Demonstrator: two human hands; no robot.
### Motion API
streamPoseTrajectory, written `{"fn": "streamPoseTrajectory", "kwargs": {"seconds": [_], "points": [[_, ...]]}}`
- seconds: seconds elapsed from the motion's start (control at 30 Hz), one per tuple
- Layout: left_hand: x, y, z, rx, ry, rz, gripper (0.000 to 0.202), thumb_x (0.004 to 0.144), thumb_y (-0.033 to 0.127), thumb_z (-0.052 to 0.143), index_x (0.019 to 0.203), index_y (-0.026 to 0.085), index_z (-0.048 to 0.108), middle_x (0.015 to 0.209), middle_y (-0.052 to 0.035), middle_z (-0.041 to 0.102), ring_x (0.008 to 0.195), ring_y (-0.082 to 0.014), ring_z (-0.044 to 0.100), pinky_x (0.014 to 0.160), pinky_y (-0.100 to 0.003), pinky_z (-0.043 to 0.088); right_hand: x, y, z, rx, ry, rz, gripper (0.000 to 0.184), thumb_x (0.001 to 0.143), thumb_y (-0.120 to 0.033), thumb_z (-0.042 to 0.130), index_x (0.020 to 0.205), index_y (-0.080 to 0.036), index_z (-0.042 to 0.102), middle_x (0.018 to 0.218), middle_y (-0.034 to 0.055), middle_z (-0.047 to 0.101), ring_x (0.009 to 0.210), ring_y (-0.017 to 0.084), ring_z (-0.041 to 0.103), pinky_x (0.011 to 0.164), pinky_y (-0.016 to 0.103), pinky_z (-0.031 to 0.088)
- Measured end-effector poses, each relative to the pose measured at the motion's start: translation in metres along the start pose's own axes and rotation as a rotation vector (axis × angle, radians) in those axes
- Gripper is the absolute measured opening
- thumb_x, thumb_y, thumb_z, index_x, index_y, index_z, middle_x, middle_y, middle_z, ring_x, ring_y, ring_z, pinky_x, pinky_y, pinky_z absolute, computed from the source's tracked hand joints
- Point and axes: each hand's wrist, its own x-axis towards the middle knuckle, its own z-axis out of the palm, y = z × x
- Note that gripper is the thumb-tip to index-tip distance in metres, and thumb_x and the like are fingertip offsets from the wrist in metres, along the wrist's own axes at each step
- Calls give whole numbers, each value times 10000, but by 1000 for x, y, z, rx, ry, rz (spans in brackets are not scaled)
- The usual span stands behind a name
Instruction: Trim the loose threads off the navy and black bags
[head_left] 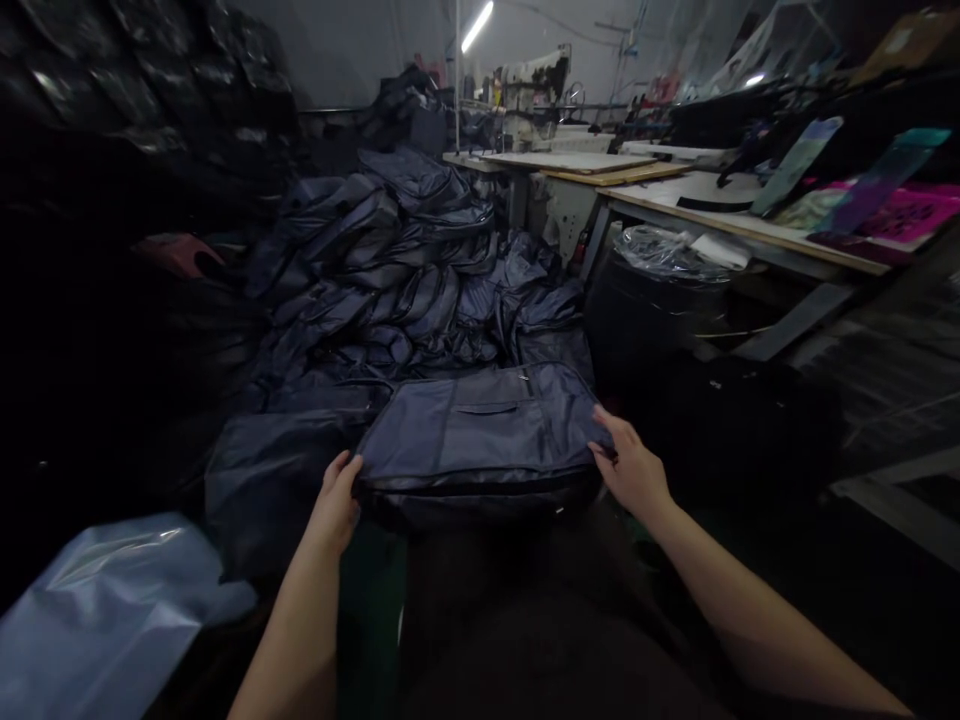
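Navy nylon bag point(480, 435) lies flat, held out low in front of the person, long side crosswise, both hands at its ends. Left hand point(337, 503): curled, fingers hooked over the bag's left edge, has hold of it. Right hand point(632, 465): half open, fingertips point(602, 425) on the bag's right corner; cannot tell if they grip or only touch.

Bag's upper panel shows a slit pocket point(487, 408) with a short zip at its far end. The bag looks thin and soft, contents not visible. Its near edge falls into shadow.

Directly beyond it, a heap of similar navy bags point(397, 290) rises in overlapping layers, the nearest touching the held bag. Clear plastic sheeting point(101, 620) lies at lower left, near the left forearm point(289, 640).

To the right of the heap stands a black bin point(649, 315), its top covered by crumpled clear plastic point(656, 250) with a white paper point(720, 250) lying on it; contents hidden. Behind the bin, along the far edge of a wooden-edged worktable point(750, 225), lie pink printed sheets point(892, 215). A sewing machine point(532, 95) stands further back, beneath a fluorescent tube point(476, 25).
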Motion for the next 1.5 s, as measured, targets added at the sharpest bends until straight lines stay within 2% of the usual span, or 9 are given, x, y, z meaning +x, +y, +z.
{"fn": "streamPoseTrajectory", "kwargs": {"seconds": [0.1,0.2,0.47,0.63,0.73,0.83,0.93,1.23,1.5], "points": [[-10,13,-12,-27,-199,28,727,737,472,629,1387,349,328,1100,-52,581,937,-187,606,727,-300,510,2,0,-6,80,-232,-177,439,868,-346,491,1306,-352,465,1190,7,613,1036,222,609,866,339,498],[-13,25,-19,60,-320,105,634,681,485,678,1261,295,506,1005,-31,568,883,-188,578,679,-283,508,11,7,-7,80,-337,-182,407,848,-420,523,1249,-349,526,1236,16,578,1052,237,592,852,351,503],[7,33,-15,51,-304,197,343,677,503,676,819,196,614,667,36,525,628,-125,497,587,-228,430,52,14,2,149,-469,-116,347,812,-447,538,1061,-234,651,1013,59,635,962,226,594,874,344,456],[12,32,-22,-11,-305,210,332,716,475,656,876,188,614,693,20,551,644,-138,531,617,-249,448,60,7,5,115,-481,-143,293,783,-467,552,833,-203,670,846,43,638,839,210,598,809,322,457],[9,25,-25,-59,-280,226,502,702,429,686,1135,214,551,880,-22,614,809,-172,597,744,-295,481,60,0,7,98,-460,-143,333,802,-502,511,776,-197,640,800,38,630,789,201,596,750,306,461],[3,7,-23,-94,-229,254,805,661,364,728,1349,256,326,1118,-71,598,1002,-201,592,872,-352,463,58,-8,9,78,-437,-131,362,817,-529,478,769,-197,615,772,35,622,748,200,589,691,302,464],[-1,-18,-15,-90,-139,285,759,641,354,725,1294,237,356,1220,-106,551,1106,-220,550,943,-392,425,53,-15,11,63,-441,-134,349,824,-522,472,768,-204,605,767,31,614,752,201,584,686,303,464],[11,-45,-1,63,28,314,311,641,449,685,810,206,589,883,-54,605,956,-262,565,897,-395,424,31,-26,7,42,-490,-192,243,828,-430,515,793,-214,622,823,33,611,808,202,588,738,317,459],[8,-48,-9,65,-36,282,397,652,557,648,789,187,611,753,-12,624,751,-190,575,731,-298,459,44,-12,-1,24,-564,-243,282,818,-373,539,1032,-238,664,1102,66,627,1059,234,570,965,381,419]]}}
